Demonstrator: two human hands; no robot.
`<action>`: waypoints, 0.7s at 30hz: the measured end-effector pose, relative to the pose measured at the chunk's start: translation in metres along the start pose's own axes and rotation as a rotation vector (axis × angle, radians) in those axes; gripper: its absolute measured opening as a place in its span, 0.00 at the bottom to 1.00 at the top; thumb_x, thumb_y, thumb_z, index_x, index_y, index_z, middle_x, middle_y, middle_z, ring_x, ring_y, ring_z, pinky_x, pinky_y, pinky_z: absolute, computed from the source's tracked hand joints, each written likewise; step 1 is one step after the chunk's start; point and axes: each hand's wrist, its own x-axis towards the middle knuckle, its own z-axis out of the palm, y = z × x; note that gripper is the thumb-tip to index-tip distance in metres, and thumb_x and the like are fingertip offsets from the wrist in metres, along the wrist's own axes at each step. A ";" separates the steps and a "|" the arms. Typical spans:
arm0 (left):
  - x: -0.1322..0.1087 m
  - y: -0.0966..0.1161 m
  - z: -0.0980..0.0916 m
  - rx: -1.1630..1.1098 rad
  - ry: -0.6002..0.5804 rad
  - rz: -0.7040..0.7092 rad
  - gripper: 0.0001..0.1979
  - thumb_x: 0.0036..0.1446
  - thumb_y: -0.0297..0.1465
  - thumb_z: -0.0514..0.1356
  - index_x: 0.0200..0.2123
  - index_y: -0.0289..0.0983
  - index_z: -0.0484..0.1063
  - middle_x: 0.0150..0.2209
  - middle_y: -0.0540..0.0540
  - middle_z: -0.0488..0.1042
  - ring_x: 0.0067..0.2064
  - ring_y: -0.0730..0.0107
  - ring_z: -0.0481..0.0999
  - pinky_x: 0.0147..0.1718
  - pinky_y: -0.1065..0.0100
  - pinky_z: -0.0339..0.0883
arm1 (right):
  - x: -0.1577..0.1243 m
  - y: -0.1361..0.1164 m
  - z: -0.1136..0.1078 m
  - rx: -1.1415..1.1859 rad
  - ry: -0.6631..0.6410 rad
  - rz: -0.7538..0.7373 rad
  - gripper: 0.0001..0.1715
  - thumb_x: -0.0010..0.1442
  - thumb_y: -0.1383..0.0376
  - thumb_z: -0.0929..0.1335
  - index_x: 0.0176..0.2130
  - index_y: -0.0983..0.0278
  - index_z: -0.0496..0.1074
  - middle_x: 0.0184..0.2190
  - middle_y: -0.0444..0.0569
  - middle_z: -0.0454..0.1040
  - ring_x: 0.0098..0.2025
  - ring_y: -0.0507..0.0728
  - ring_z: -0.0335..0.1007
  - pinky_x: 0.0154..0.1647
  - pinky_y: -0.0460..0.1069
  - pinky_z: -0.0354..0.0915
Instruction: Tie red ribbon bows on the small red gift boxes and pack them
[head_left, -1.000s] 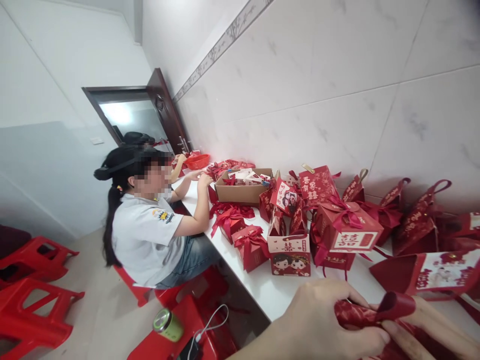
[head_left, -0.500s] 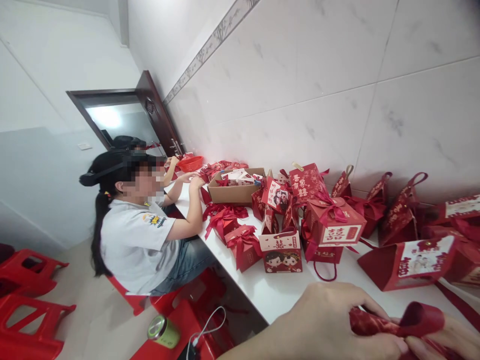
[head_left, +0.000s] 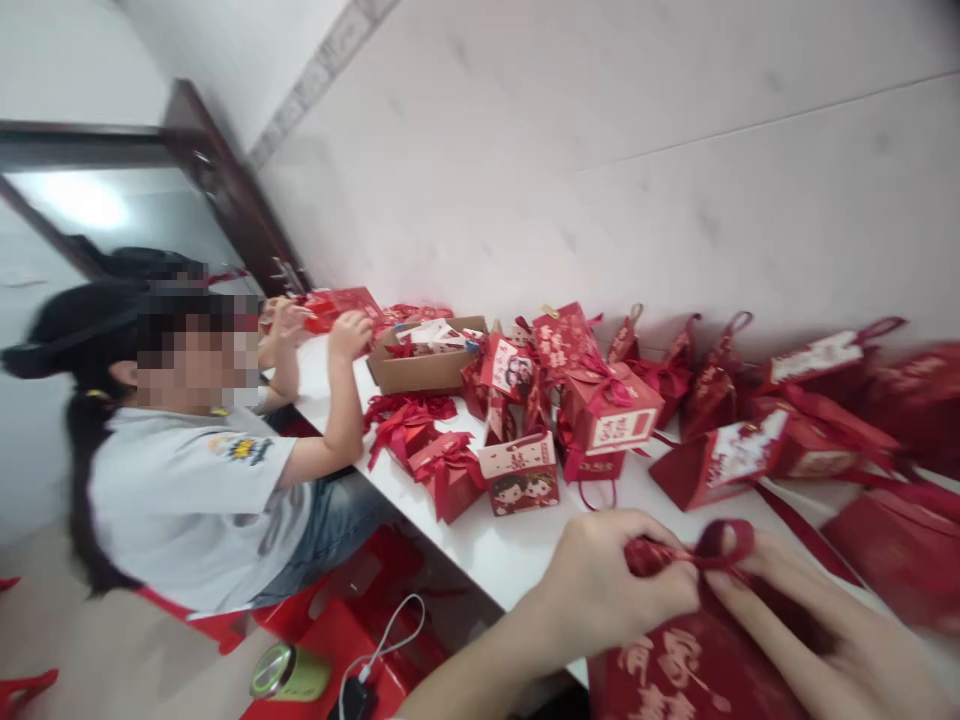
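A red gift box [head_left: 675,670] with pale printed characters stands at the bottom right, partly cut off by the frame. At its top, my left hand [head_left: 607,580] is closed, thumb and fingers pinching the dark red ribbon [head_left: 727,545]. My right hand [head_left: 817,620] is closed on the same ribbon from the other side, just below a raised loop. The fingertips of both hands nearly meet there, and the place where the ribbon crosses is partly hidden by them.
Several finished-looking red boxes [head_left: 611,405] crowd the white table [head_left: 450,540] along the tiled wall. A cardboard carton [head_left: 420,375] holds cards. To the left sits a co-worker [head_left: 187,500] with raised hands. A green can [head_left: 292,672] and a white cable [head_left: 390,630] rest on a red stool.
The view has swung right and down, so more of the box under my hands shows. Both hands stay on the ribbon. The co-worker's hands have risen off the table.
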 end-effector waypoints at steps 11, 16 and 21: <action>0.007 0.008 -0.020 0.199 0.058 0.099 0.05 0.50 0.29 0.58 0.27 0.36 0.73 0.26 0.52 0.75 0.28 0.73 0.73 0.29 0.73 0.68 | 0.029 -0.044 -0.005 0.161 -0.245 0.074 0.11 0.59 0.70 0.63 0.25 0.63 0.63 0.27 0.42 0.66 0.30 0.50 0.63 0.32 0.45 0.60; 0.005 0.006 -0.029 0.243 0.103 0.078 0.05 0.50 0.31 0.58 0.26 0.37 0.73 0.25 0.52 0.75 0.28 0.72 0.73 0.28 0.73 0.68 | 0.037 -0.046 0.000 0.235 -0.299 0.048 0.11 0.58 0.71 0.64 0.25 0.63 0.64 0.26 0.41 0.63 0.29 0.49 0.61 0.31 0.45 0.57; 0.008 0.009 -0.034 0.243 0.127 0.111 0.05 0.49 0.30 0.58 0.27 0.37 0.73 0.27 0.51 0.76 0.30 0.72 0.74 0.31 0.72 0.69 | 0.044 -0.051 0.005 0.242 -0.260 0.053 0.10 0.56 0.73 0.64 0.24 0.63 0.65 0.25 0.41 0.64 0.29 0.50 0.61 0.30 0.45 0.56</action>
